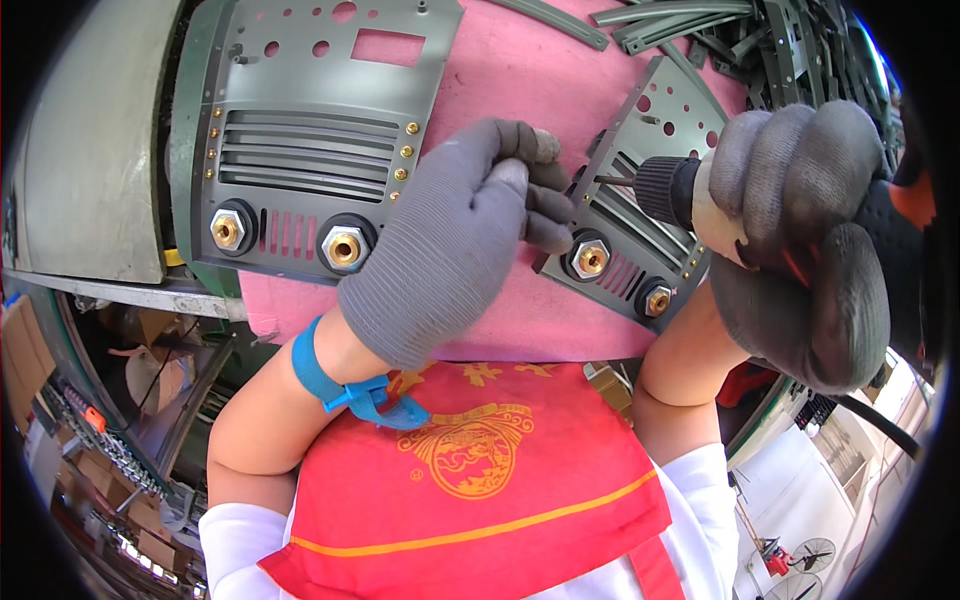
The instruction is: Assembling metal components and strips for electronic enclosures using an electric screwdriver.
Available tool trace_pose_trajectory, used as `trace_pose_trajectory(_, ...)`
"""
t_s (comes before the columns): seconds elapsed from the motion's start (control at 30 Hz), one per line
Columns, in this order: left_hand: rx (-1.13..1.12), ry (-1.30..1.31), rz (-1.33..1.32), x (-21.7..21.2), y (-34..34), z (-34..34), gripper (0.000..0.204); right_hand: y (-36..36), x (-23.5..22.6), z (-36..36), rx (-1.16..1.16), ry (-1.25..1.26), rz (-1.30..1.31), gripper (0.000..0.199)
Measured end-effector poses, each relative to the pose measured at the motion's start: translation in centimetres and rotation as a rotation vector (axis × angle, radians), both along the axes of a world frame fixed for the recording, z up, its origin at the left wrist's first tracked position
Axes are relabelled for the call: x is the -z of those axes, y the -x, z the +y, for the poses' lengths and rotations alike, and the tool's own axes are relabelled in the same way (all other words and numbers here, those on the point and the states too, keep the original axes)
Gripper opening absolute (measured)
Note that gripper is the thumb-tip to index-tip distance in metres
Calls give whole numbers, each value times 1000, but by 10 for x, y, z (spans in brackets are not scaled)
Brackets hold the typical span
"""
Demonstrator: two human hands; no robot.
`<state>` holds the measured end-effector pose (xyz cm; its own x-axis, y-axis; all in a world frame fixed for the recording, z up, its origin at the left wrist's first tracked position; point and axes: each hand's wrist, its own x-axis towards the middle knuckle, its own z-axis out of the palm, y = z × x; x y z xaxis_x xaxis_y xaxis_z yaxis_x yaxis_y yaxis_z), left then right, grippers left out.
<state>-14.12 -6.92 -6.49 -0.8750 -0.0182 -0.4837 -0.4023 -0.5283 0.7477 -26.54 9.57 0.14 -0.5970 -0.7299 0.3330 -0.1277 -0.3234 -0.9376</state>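
My right hand [800,230], in a grey glove, is wrapped round a power drill with a black ribbed chuck [667,190]. Its thin bit points left, at the side edge of a grey metal panel [655,150] lying tilted on the pink mat. Two brass-centred sockets with hex nuts sit in that panel's near end, beside slots and a row of small brass screws. Close to the bit tip and the same edge, my gloved left hand [450,230] has its fingers curled in; what they hold, if anything, is hidden. A blue strap [355,385] circles the left wrist.
A second grey panel [310,100], similarly fitted, lies to the left on the pink mat [490,70]. Loose metal strips [680,25] pile up at the far right. A pale metal plate [90,140] stands at the left. A black cable [875,422] runs at the lower right.
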Motion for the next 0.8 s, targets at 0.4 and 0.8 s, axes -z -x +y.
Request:
trace_pose_trajectory(0.4,90,-693,84,16,19,7,43,-18,-24,15,173,379,-72,26)
trace_pose_trajectory(0.8,83,-929,44,13,19,14,44,-22,-21,5,86,356,-38,24)
